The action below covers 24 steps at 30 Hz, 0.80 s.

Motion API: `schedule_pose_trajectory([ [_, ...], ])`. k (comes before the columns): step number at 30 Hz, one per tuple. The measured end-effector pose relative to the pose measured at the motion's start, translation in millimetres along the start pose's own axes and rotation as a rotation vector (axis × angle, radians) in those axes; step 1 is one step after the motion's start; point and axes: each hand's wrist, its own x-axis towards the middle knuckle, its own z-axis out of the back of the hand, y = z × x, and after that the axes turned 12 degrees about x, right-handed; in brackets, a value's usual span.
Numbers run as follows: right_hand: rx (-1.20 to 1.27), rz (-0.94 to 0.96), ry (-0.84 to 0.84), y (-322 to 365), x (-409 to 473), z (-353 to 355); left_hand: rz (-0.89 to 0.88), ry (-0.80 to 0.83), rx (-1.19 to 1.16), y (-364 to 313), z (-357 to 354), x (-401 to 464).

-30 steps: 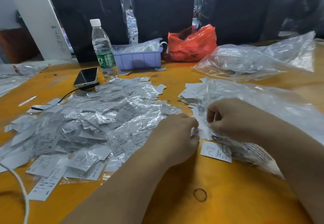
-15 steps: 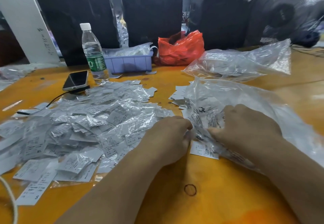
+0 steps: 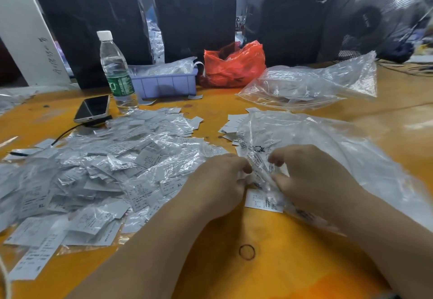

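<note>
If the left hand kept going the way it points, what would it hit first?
Probably the clear plastic bag that the left hand already pinches; the right hand holds it just beyond. Depth unclear.

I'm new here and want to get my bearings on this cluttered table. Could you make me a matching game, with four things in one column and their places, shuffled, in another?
Things
1. bottle
2. phone
3. red bag
4. clear bag

Places
A. right of the purple tray
B. pinched by the right hand
C. upright, left of the tray
D. lying left of the bottle

Pairs: 1-C, 2-D, 3-A, 4-B
</note>
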Motion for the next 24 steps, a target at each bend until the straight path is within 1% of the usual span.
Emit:
schedule_pose_trajectory([
  [1,-0.007,-0.018,-0.034,0.6,-3.1,4.3,0.001,0.000,-0.004,0.0,0.2,-0.1],
  [2,-0.059,-0.024,-0.079,-1.7,-5.8,8.0,0.001,0.000,-0.006,-0.1,0.3,-0.2],
  [3,-0.142,-0.056,-0.088,-3.3,-9.5,11.6,-0.002,0.001,-0.006,0.1,0.4,-0.1],
  [5,-0.326,-0.164,-0.017,-9.2,-15.4,13.3,-0.007,0.007,-0.001,0.0,0.5,0.3],
  [6,-0.356,-0.210,0.038,-10.2,-18.1,11.3,-0.010,0.010,0.003,0.0,0.5,0.3],
  [8,-0.308,-0.255,0.100,-11.4,-23.5,4.0,-0.014,0.014,0.007,-0.4,0.4,0.4],
  [9,-0.272,-0.247,0.099,-11.1,-25.3,-0.3,-0.013,0.016,0.004,-0.8,0.7,0.0],
  [13,-0.165,-0.124,0.015,-11.4,-28.0,-5.2,-0.008,0.026,-0.011,-2.6,2.2,-1.7],
  [16,-0.152,-0.062,-0.024,-8.8,-32.7,-0.3,-0.002,0.020,-0.026,-3.6,2.5,-2.8],
  [17,-0.179,-0.072,-0.040,-7.6,-35.0,2.6,0.001,0.019,-0.029,-3.8,2.7,-3.1],
  [19,-0.282,-0.158,-0.023,-5.2,-38.4,8.1,0.002,0.018,-0.031,-3.6,2.9,-3.3],
  [21,-0.341,-0.276,0.076,-4.2,-38.9,10.2,0.000,0.017,-0.030,-3.4,2.9,-3.3],
  [23,-0.298,-0.327,0.173,-3.2,-37.2,7.6,-0.004,0.022,-0.028,-3.7,3.1,-3.5],
  [24,-0.266,-0.319,0.180,-2.9,-35.8,6.0,-0.005,0.025,-0.027,-4.1,3.2,-3.5],
])
